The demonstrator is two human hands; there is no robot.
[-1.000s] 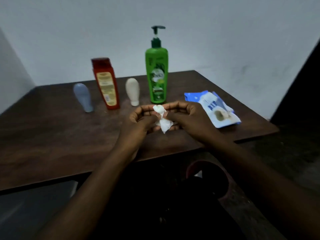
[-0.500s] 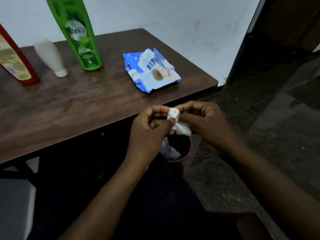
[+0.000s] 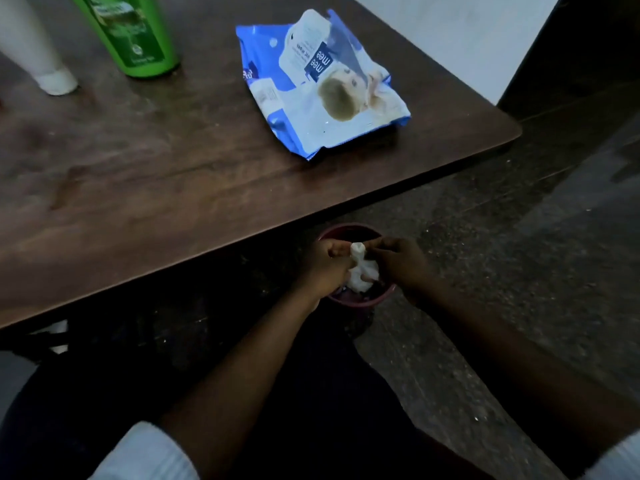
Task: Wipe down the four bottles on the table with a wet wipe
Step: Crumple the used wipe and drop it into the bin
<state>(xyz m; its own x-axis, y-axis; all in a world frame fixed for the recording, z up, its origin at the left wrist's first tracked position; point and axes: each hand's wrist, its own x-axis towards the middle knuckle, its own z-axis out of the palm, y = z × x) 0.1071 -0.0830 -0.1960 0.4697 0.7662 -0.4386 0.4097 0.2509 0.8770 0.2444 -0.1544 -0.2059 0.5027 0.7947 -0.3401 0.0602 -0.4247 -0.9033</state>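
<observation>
A crumpled white wet wipe [image 3: 362, 271] is pinched between my left hand [image 3: 325, 266] and my right hand [image 3: 401, 263], below the table's front edge and right over a small maroon bin [image 3: 388, 296] on the floor. Only two bottles show, at the top left of the table: the lower part of the green bottle [image 3: 133, 36] and the small white bottle [image 3: 38, 53]. The other bottles are out of view.
The blue wet-wipe pack [image 3: 322, 84] lies on the brown wooden table [image 3: 156, 174] near its right corner. Dark speckled floor spreads to the right. My dark-clothed legs fill the bottom of the view.
My hands carried the wipe from above the table down past its front edge to over the bin. The view swung down and right, so the red and blue bottles dropped out of sight.
</observation>
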